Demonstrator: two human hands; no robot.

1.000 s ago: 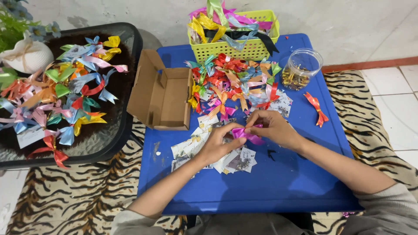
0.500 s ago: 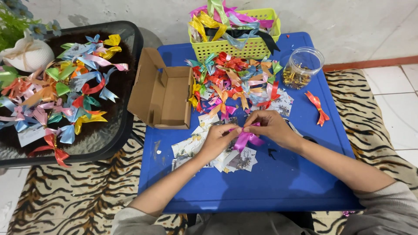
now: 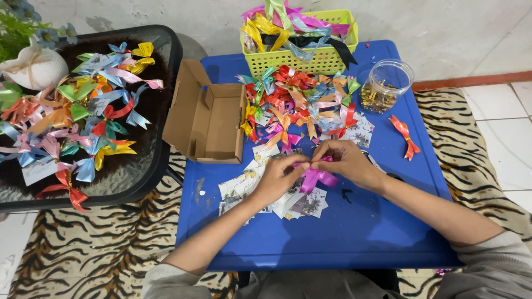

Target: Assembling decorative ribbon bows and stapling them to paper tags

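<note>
Left hand: pinching the purple ribbon bow.
Right hand: pinching the bow's top too.
Bow: sitting over paper cards on the blue table.
Nearby: bow pile, cardboard box.

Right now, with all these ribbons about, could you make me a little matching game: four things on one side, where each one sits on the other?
Things:
1. purple bow
2. clear jar
3. cardboard box
4. lone red bow

Places:
A. lying open at the left edge of the blue table
B. alone near the table's right edge
C. between the left hand and right hand
D. beside the yellow basket, at the table's far right

Pairs: 1-C, 2-D, 3-A, 4-B
</note>
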